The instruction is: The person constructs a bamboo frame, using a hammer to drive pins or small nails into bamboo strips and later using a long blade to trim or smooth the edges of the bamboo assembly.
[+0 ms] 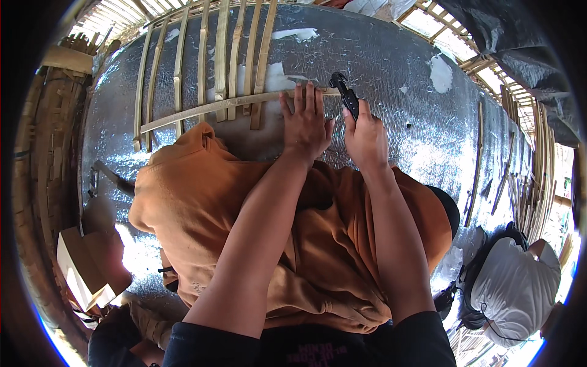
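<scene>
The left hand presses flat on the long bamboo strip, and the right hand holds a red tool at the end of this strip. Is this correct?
Not quite. In the head view the tool in the right hand is black, not red. The rest holds: the left hand lies flat on the long bamboo strip, and the tool meets its end.

Right of your bamboo strip (232, 104) the foil sheet (391, 67) lies open; upright slats (220, 55) block its left.

1. The person is wearing a dark navy short-sleeved top, its sleeves ending at the upper arms.
2. Faint reddish print is showing on the chest; too blurred to make out.
3. Both forearms are showing bare; left hand (306, 125) and right hand (365, 137) are wearing no gloves, rings or watch.
</scene>
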A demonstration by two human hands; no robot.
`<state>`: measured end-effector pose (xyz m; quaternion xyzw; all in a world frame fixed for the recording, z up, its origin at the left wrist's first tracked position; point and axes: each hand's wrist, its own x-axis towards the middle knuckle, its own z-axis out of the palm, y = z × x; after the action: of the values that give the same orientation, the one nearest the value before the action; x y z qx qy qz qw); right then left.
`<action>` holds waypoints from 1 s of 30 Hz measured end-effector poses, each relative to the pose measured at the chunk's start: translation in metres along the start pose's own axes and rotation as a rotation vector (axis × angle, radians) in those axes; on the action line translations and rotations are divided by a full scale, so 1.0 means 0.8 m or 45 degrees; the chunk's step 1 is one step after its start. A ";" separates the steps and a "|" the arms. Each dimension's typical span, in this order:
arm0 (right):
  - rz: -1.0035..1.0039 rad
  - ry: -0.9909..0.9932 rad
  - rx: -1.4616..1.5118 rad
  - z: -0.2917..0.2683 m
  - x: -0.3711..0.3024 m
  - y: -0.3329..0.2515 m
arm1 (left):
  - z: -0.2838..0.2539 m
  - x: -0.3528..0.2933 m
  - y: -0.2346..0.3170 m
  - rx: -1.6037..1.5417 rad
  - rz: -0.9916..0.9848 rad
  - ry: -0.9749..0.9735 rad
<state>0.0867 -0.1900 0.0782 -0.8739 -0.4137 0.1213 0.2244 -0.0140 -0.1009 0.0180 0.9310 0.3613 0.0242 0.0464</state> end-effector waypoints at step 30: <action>-0.155 0.144 -0.080 0.010 -0.015 -0.018 | -0.004 0.003 0.001 -0.026 -0.035 -0.039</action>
<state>0.0665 -0.1891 0.0787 -0.8593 -0.4562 0.0450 0.2269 -0.0123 -0.0998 0.0213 0.9256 0.3732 0.0131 0.0619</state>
